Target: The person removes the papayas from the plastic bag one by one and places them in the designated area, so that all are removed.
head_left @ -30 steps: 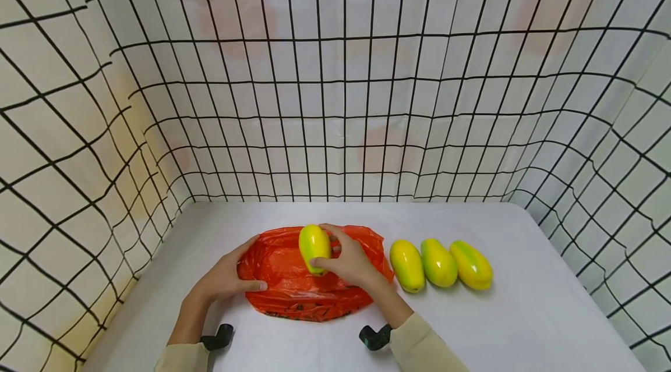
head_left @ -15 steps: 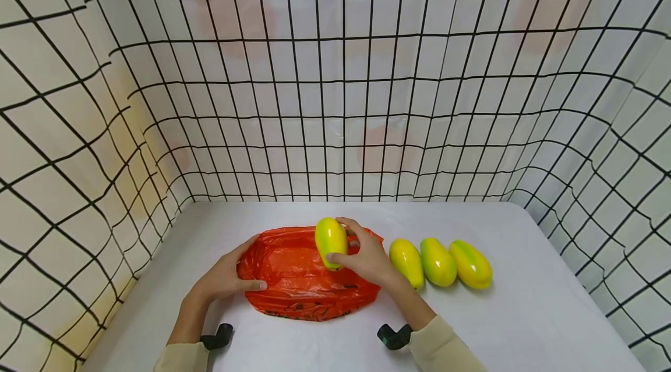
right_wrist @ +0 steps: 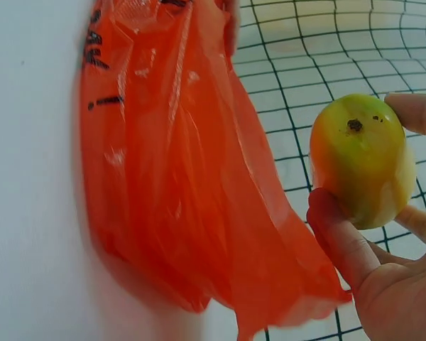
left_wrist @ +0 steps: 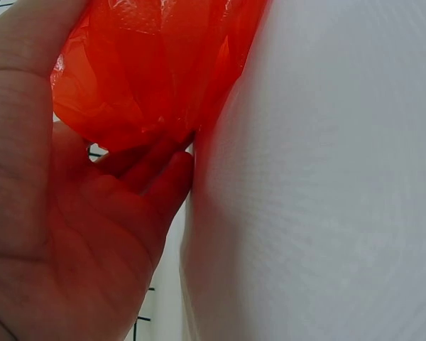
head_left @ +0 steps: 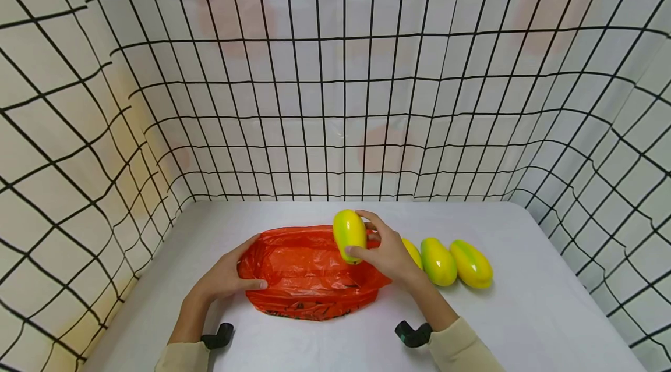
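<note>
In the head view, a red plastic bag point(head_left: 293, 267) lies on the white table with its mouth spread. My left hand point(head_left: 226, 274) grips its left edge, thumb over the front and fingers behind; in the left wrist view the fingers point(left_wrist: 172, 181) curl behind the red film point(left_wrist: 149, 71). My right hand point(head_left: 390, 252) holds a glossy yellow-green papaya point(head_left: 348, 235), thumb on one side and fingers on the other, above the bag's right end. The right wrist view shows the papaya's point(right_wrist: 358, 160) brown-spotted end, with the bag point(right_wrist: 163, 163) beside it.
To the right stand three more papayas in a row: one point(head_left: 412, 252) partly hidden behind my right hand, a middle one point(head_left: 438, 261) and a right one point(head_left: 471, 264). White walls with a black grid point(head_left: 343, 98) enclose the table point(head_left: 529, 314) at the back and sides.
My right hand has moved right and farther back with the papaya, from over the bag's middle to its right end. My left hand has stayed at the bag's left edge.
</note>
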`<state>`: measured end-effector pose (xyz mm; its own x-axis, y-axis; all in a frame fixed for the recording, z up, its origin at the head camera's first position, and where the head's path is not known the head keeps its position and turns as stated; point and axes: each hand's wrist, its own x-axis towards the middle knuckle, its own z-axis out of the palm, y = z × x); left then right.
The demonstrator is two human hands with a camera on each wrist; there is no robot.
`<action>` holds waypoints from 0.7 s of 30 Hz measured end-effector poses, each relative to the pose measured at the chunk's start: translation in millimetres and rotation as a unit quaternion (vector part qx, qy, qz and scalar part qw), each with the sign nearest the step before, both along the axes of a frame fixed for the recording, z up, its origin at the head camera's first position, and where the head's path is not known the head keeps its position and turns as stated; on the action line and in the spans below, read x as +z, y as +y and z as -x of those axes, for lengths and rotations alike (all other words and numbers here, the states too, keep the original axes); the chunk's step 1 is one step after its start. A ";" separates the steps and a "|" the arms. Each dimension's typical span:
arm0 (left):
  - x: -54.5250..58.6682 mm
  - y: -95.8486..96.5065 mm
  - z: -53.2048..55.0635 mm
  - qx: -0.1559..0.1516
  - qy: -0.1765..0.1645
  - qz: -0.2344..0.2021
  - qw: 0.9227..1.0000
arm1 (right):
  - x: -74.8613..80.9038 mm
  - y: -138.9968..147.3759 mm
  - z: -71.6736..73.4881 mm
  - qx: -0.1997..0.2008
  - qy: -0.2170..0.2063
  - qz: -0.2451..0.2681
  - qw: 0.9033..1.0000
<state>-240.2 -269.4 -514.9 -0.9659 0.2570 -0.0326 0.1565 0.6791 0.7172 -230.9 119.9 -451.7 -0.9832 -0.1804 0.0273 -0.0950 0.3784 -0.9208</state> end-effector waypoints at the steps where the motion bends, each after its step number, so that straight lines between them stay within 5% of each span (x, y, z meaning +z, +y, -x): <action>1: 0.1 0.1 0.2 0.001 0.000 -0.001 1.000 | 0.9 2.4 -0.2 -0.001 -0.001 0.002 1.000; 21: 0.9 1.1 0.6 0.012 0.003 -0.008 1.000 | 3.7 52.9 -4.5 -0.019 -0.015 -0.031 0.999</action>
